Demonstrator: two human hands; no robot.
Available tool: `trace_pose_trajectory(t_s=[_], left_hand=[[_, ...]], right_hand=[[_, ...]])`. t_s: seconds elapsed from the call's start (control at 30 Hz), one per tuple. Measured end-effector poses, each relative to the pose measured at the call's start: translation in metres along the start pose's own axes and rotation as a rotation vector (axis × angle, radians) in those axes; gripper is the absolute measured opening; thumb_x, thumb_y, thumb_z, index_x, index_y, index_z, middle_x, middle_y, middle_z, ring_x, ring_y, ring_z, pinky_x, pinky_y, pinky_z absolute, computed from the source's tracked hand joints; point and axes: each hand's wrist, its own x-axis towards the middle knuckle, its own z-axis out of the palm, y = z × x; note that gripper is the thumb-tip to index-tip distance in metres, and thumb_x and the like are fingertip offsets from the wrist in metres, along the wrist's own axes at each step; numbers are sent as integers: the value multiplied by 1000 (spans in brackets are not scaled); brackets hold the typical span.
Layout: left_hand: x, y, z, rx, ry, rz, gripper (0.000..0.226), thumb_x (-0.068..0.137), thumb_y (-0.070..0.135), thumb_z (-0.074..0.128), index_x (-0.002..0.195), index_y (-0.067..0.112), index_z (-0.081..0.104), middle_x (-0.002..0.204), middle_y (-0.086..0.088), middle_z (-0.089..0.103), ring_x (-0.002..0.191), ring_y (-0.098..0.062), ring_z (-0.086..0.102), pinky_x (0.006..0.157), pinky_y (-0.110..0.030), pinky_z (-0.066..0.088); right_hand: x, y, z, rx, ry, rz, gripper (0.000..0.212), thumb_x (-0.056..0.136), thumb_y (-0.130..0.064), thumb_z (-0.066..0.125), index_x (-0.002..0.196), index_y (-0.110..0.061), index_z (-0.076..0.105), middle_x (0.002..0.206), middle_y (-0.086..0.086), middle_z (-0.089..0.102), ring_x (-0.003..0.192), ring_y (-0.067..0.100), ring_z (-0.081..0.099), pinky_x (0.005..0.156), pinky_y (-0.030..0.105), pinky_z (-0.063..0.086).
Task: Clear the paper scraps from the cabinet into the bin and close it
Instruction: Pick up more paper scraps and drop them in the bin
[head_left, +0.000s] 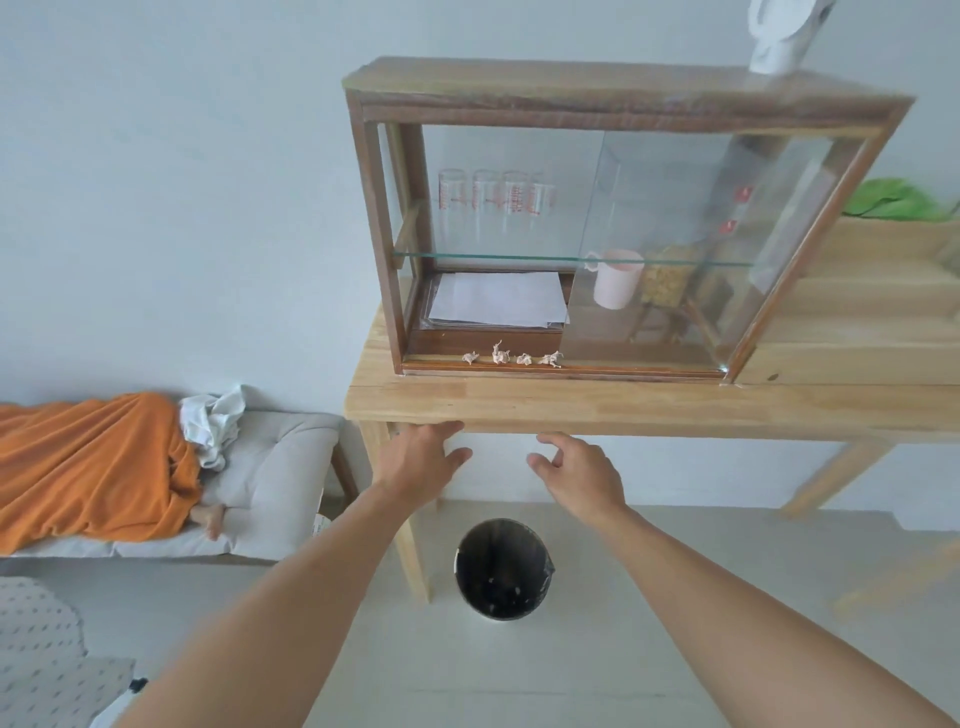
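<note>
A wooden cabinet (376, 228) with sliding glass doors stands on a light wooden table (623, 405). Its left half is open; the glass panes are slid to the right. Several crumpled paper scraps (511, 357) lie in a row on the cabinet's front sill. A round black bin (503, 569) stands on the floor below the table, with a few scraps inside. My left hand (418, 460) and my right hand (582, 475) hover just below the table's front edge, both with fingers apart and holding nothing.
Inside the cabinet are measuring glasses (493, 195) on a glass shelf, a stack of white sheets (496, 301), a pink cup (618, 278). A white object (779, 36) stands on top. To the left, a bench with an orange blanket (93, 467). A table leg (410, 551) stands beside the bin.
</note>
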Motion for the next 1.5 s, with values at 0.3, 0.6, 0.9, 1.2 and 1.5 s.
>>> trace_pose_trajectory(t_s=[0.3, 0.6, 0.9, 1.2, 1.5], left_hand=[[42, 11, -28, 35, 56, -19, 49, 93, 61, 60, 139, 45, 59, 102, 5, 76, 101, -28, 68, 82, -40, 56], [105, 14, -19, 43, 82, -26, 44, 93, 57, 64, 136, 50, 59, 97, 7, 75, 98, -26, 68, 76, -38, 54], [141, 7, 4, 8, 78, -109, 40, 94, 56, 63, 133, 46, 63, 101, 2, 76, 97, -27, 69, 74, -38, 55], [149, 9, 12, -40, 102, -127, 24, 94, 47, 66, 117, 46, 73, 88, 3, 75, 88, -29, 70, 69, -38, 55], [122, 9, 5, -89, 151, -112, 19, 97, 45, 65, 111, 40, 77, 76, 12, 65, 83, -21, 66, 65, -33, 49]], right_hand=[[43, -35, -27, 64, 58, -27, 42, 99, -51, 64, 137, -35, 69, 75, -19, 63, 96, 21, 68, 80, 36, 52], [110, -56, -19, 101, 12, -24, 41, 99, -49, 63, 137, -37, 68, 93, -7, 80, 101, 23, 77, 90, 40, 60], [150, -59, 0, 124, -5, -39, 52, 103, -44, 58, 150, -23, 60, 57, -3, 75, 71, 11, 73, 86, 32, 60], [155, -68, 4, 211, 47, -29, 18, 101, -29, 65, 94, -23, 80, 46, -1, 69, 36, 7, 61, 37, 11, 37], [133, -63, 0, 212, 45, -34, 20, 99, -19, 62, 89, -18, 79, 61, 5, 75, 52, 23, 67, 57, 33, 56]])
